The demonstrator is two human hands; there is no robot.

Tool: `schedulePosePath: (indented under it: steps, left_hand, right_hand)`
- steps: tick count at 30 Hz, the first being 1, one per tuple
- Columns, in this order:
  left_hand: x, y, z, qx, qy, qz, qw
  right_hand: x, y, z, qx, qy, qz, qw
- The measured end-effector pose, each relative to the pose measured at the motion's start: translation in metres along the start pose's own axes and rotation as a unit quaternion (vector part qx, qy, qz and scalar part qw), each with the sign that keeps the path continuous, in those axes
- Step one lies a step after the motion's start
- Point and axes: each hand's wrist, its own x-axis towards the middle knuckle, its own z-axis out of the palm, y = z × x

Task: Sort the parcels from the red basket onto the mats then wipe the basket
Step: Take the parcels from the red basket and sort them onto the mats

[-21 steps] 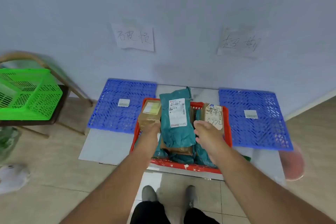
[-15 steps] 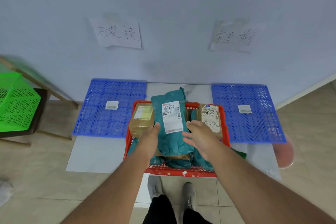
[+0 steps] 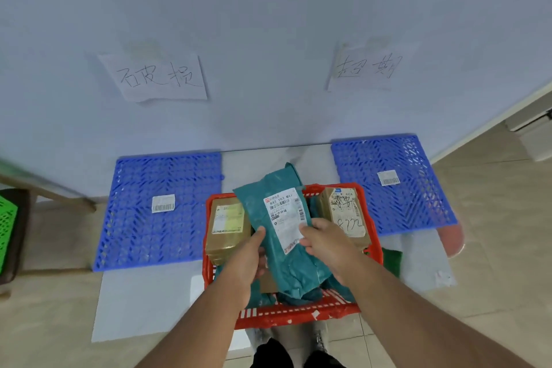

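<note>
Fingers of both the left hand [image 3: 249, 260] and right hand [image 3: 325, 243] gripped the teal parcel [image 3: 286, 236], its long axis pointing wallward, above the red basket [image 3: 298, 312] between two brown boxes [image 3: 227, 227].

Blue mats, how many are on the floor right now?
2. One blue mat lies left of the red basket, the other blue mat lies right of it, both against the wall. Each carries a small barcode label. None looks hidden.
</note>
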Motion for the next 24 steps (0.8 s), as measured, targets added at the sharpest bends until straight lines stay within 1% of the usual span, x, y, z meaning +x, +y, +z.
schedulePosePath:
  steps: [2,6,9,11,14,17,20,24]
  left_hand:
    - [-0.007,0.013,0.000,0.016,-0.016,0.028,0.999]
    - [-0.014,0.047,0.020,0.031,-0.053,0.075,0.995]
    - [-0.017,0.074,0.056,0.030,-0.101,0.107,0.989]
    - [-0.016,0.088,0.087,0.037,-0.118,0.121,0.985]
    - [-0.005,0.100,0.134,0.043,-0.138,0.135,0.980]
    - [0.012,0.109,0.181,0.046,-0.136,0.122,0.982]
    - [0.033,0.116,0.229,0.044,-0.125,0.092,0.987]
    - [0.081,0.121,0.292,0.054,-0.104,0.071,0.991]
  right_hand:
    - [-0.008,-0.008,-0.007,0.003,0.009,-0.015,1.000]
    - [-0.015,-0.024,-0.033,0.013,0.063,-0.050,0.997]
    - [-0.013,-0.035,-0.060,-0.008,0.109,-0.080,0.991]
    - [-0.004,-0.040,-0.082,-0.025,0.140,-0.102,0.984]
    - [0.011,-0.046,-0.120,-0.024,0.158,-0.124,0.979]
    - [0.037,-0.048,-0.163,0.002,0.157,-0.115,0.981]
    - [0.073,-0.046,-0.205,-0.010,0.151,-0.089,0.984]
    - [0.135,-0.042,-0.252,0.003,0.140,-0.049,0.989]
